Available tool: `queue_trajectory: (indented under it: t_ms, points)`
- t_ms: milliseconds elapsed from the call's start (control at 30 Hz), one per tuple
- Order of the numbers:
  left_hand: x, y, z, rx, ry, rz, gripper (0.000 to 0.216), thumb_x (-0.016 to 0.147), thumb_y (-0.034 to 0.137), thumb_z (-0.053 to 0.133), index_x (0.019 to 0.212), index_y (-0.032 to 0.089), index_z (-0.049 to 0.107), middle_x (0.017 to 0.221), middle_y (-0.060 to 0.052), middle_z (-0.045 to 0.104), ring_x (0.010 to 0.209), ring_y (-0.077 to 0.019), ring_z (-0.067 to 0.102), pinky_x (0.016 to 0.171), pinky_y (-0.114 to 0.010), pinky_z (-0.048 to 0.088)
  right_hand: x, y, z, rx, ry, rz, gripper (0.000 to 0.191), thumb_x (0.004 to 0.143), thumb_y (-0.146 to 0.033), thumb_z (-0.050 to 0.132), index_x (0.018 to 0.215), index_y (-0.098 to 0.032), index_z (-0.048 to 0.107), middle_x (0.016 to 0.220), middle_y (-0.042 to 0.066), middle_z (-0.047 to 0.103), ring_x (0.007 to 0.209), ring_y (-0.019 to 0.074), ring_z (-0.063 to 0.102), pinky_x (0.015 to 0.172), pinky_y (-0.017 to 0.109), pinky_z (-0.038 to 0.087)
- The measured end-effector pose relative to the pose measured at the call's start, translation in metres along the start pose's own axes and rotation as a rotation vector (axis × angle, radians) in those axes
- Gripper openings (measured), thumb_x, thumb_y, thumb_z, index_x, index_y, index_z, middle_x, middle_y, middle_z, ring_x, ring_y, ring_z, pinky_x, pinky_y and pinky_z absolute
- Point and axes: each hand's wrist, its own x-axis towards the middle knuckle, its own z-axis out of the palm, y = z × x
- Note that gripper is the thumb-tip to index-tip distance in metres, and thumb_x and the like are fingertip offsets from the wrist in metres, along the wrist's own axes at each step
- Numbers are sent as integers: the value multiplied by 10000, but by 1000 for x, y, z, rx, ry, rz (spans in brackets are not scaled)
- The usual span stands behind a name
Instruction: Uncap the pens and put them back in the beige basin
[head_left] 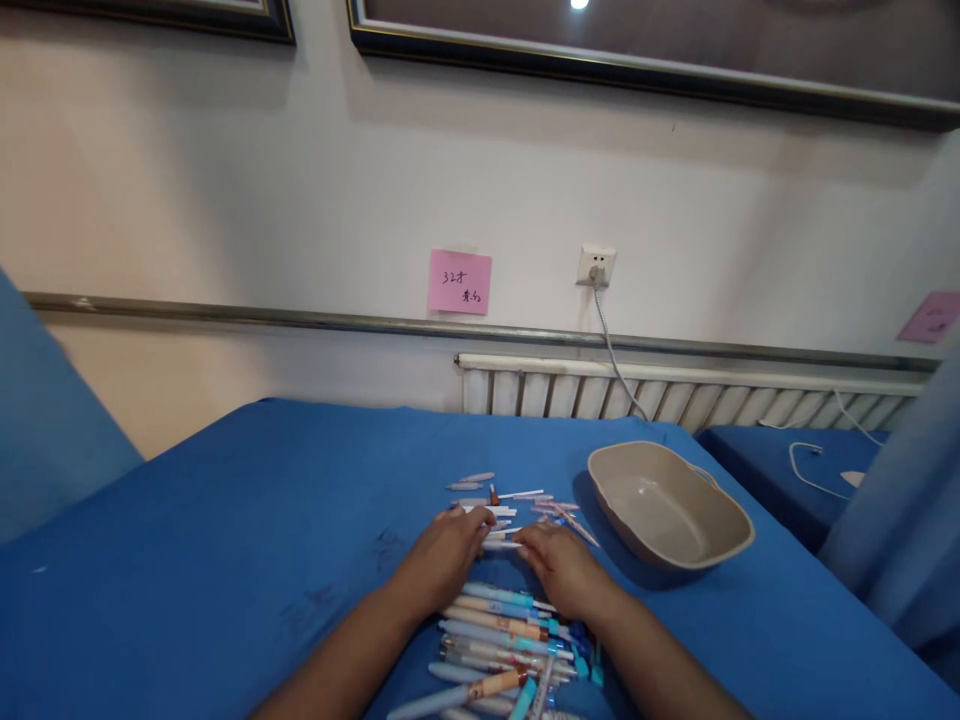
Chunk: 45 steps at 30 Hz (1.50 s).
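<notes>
My left hand (448,552) is at the middle of the blue-covered table, its fingers curled onto the left ends of several white pens (496,512). Across from it, my right hand (561,566) pinches the right end of a white pen (501,545). The fingers partly hide these pens. Below both hands lies a stack of blue, tan and clear pens (495,623), several with turquoise ends. Just beyond my right hand are scattered thin pink pens (562,507). A pair of pale pens (472,481) lies farther back.
A beige plastic basin (670,505) stands right of the pens. Behind the blue tablecloth (322,480) are a white radiator (570,385) and a wall rail (337,320). A cable (616,365) hangs from the socket (597,267). Blue curtains (52,420) flank the table.
</notes>
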Motion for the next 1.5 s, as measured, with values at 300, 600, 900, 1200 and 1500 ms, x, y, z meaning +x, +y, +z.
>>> queue_trajectory:
  t_ms: [300,600,900,1200,1500]
  points:
    - [-1,-7,-4,-132,30,30,291,876,262,481,1158,247,551,946,-34,666,917,-212,584,844,-321,415,0,9,1,60,77,-2,193,877,-237,497,1006,-240,641,951,34,661,904,174,582,799,269,406]
    - [-2,-8,-4,-135,46,69,392,862,253,502,1252,235,471,974,-39,663,944,-206,574,869,-315,405,-1,8,-2,56,87,-7,186,878,-257,504,991,-247,651,932,19,661,894,169,581,794,272,402]
    - [-3,-9,-5,-141,106,130,520,791,309,616,1274,220,445,1237,-72,564,1125,-231,491,959,-326,357,0,11,-2,121,103,1,177,870,-258,517,964,-233,665,922,27,665,892,174,581,791,281,404]
    - [-3,-5,-9,-178,-137,-29,386,951,397,285,928,203,618,711,-8,666,702,-169,612,698,-251,433,0,10,-1,110,88,-12,176,871,-254,521,961,-231,670,890,28,665,865,170,584,783,280,408]
    - [-3,-6,-4,-189,58,40,289,908,303,432,1171,241,535,1112,-62,633,1034,-215,555,931,-341,396,0,7,-4,195,110,19,169,865,-277,520,926,-221,667,896,23,674,863,169,595,775,278,421]
